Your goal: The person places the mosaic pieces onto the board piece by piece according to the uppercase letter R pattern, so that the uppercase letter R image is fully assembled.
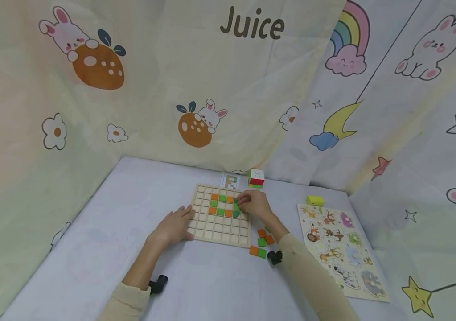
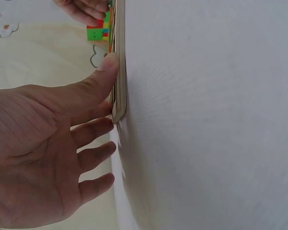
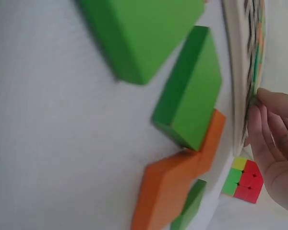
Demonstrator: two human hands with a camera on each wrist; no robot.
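Observation:
A wooden grid board lies on the white table, with orange and green tiles set in a ring in its upper right part. My left hand rests at the board's left edge; in the left wrist view its thumb touches the rim and the other fingers spread loosely. Over the right end of the ring, my right hand pinches a small green tile at the board's surface, mostly covered by the fingertips. Below it sits a dark green piece with a rounded corner.
Loose orange and green tiles lie right of the board, near the right forearm. Behind the board are a pattern card and a puzzle cube. Farther right lie an animal puzzle board and a yellow block. Printed curtains border the table.

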